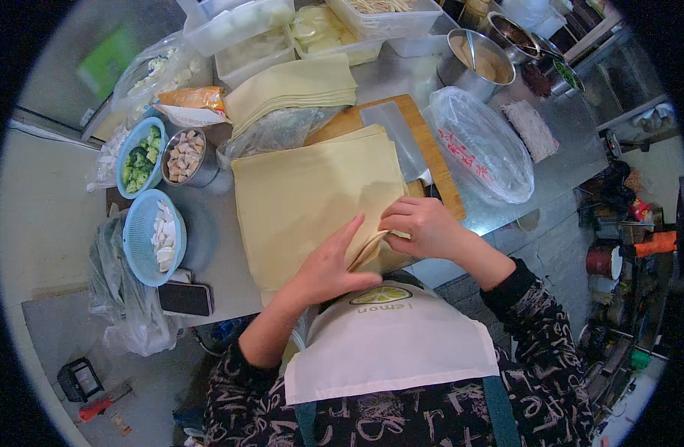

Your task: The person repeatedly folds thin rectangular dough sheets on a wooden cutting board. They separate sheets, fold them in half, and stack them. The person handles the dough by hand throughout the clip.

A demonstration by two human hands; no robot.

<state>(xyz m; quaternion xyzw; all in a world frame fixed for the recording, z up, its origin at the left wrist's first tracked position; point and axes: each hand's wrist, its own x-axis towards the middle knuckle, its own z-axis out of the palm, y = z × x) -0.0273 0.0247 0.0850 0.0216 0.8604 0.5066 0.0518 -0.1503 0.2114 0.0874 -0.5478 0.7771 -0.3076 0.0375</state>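
Observation:
A stack of thin pale-yellow sheets, which look like tofu skin, lies before me across a wooden cutting board. My right hand pinches the lifted near-right corner of several sheets, which curls up between finger and thumb. Beside that fold, my left hand lies over the near edge of the stack, thumb and fingers spread. A cleaver rests on the board along the stack's right side, its blade partly under the sheets and its dark handle partly hidden by my right hand.
Blue baskets of broccoli and white slices stand left, by a metal bowl of cubes and a phone. Behind are more folded sheets and plastic tubs. A plastic bag and metal pot stand right.

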